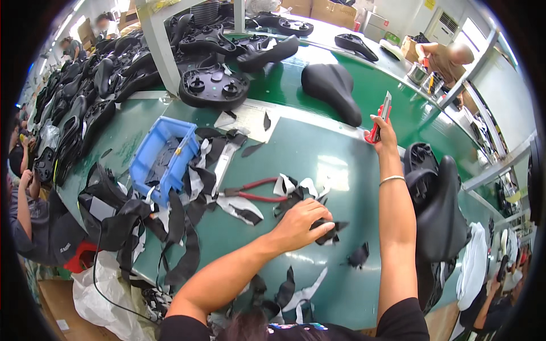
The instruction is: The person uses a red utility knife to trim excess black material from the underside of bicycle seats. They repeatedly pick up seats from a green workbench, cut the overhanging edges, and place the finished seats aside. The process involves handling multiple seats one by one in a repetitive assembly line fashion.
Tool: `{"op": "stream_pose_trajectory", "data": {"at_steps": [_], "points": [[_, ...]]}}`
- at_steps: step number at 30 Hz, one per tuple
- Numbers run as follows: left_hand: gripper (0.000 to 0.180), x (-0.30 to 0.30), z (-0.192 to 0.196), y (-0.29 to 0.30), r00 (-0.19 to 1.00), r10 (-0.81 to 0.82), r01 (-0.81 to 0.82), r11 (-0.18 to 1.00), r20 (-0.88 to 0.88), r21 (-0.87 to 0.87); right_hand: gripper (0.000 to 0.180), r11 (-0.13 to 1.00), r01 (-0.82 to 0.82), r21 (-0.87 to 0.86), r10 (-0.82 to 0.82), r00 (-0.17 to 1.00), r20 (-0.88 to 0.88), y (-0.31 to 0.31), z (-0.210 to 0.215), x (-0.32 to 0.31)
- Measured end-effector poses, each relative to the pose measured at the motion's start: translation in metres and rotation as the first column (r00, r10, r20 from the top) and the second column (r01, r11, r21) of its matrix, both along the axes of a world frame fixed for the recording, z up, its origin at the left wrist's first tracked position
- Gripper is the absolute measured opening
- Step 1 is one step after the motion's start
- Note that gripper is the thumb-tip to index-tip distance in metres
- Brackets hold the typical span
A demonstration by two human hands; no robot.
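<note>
Your right grip (387,135) is clamped on a red-handled utility knife with a bare metal blade (376,132), held up well right of the open blue plastic bin (184,154). Your left grip (306,223), lower right of the bin, curls over a ragged black scrap (327,235); I cannot tell whether the fingers are closed on it. Judging by the long black offcut strips (190,257) beside and below the bin, much cutting seems done; loose pieces on the green surface (301,145) look left to clear. Red-handled pliers (259,196) lie right of the bin, unheld
</note>
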State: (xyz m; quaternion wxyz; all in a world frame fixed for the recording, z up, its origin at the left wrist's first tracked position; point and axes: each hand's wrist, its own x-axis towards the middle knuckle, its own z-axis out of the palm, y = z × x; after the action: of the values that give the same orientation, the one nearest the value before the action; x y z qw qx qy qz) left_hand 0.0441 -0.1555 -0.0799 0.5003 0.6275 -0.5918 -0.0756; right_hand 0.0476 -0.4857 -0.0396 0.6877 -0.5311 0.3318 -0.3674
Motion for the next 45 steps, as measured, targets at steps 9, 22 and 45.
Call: {"op": "stream_pose_trajectory", "data": {"at_steps": [9, 22, 45], "points": [[0.015, 0.003, 0.002, 0.001, 0.984, -0.012, 0.02, 0.999, -0.18, 0.044, 0.033, 0.871, -0.449, 0.202, 0.403, 0.886, 0.23, 0.047, 0.005, 0.097], [0.066, 0.006, 0.037, 0.014, 0.902, 0.424, -0.307, 0.754, 0.075, -0.581, 0.047, 0.646, -0.743, -0.174, 0.653, 0.656, -0.379, 0.259, 0.127, -0.143], [0.04, 0.012, 0.108, 0.104, 0.663, 0.287, 0.116, 0.873, -0.692, 0.473, 0.057, -0.134, -0.731, -0.669, 0.013, 0.674, -0.739, 0.253, 0.054, -0.221]]}}
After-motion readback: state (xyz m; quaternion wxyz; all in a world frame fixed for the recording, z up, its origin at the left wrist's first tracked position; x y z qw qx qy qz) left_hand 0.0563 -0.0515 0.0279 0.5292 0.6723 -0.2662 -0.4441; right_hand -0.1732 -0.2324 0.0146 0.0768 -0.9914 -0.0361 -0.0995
